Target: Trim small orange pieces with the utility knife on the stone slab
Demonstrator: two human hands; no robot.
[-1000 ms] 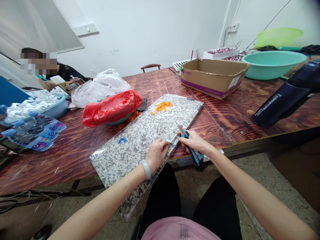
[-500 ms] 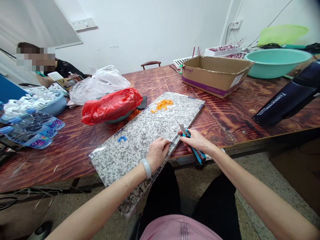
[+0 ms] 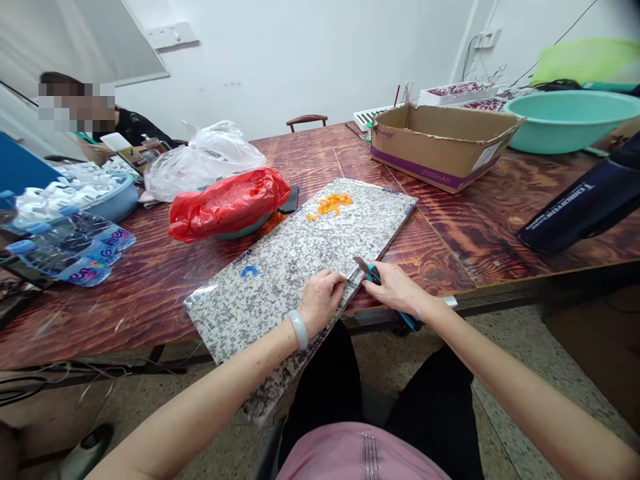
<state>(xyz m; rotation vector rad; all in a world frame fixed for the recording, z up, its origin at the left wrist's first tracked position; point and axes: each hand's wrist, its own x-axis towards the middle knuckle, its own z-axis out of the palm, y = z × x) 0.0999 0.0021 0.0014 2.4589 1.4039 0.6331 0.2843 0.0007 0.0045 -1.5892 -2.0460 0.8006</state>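
A thin pale strip (image 3: 353, 273) was pinched at its near end between the thumb and fingers of the left hand (image 3: 323, 300), above the near edge of the speckled board (image 3: 280, 260). A utility knife (image 3: 364, 265) was gripped in the right hand (image 3: 397, 288), with its blade pointed toward the strip's far end; whether they touched could not be told. The strip was thus held between the two hands. Beyond them, orange pieces (image 3: 330, 205) were spread on the board, which was supported by the counter (image 3: 430, 250).

Bright feed, stretched edges.
I see glare on the red bag (image 3: 227, 202), shade under the table (image 3: 440, 257).
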